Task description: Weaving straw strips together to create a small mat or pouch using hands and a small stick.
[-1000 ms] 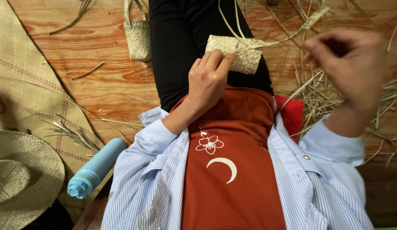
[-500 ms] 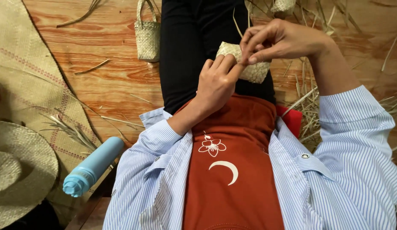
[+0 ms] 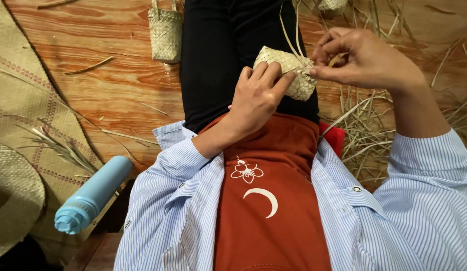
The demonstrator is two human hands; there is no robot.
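Weaving: my left hand [image 3: 256,95] clamps small woven basket [image 3: 288,70] on lap
R hand [image 3: 366,60]: pinching a strip [image 3: 288,35] at rim
Tip: I'd pull snug, keep basket steady

No packages, labels, signs or screens showed anywhere in the view. The nearest thing to a container was a plain light-blue bottle [image 3: 92,194] lying on its side at the lower left, its ribbed cap toward the camera, beside a woven mat [image 3: 23,105]. It bore no label that could be made out.
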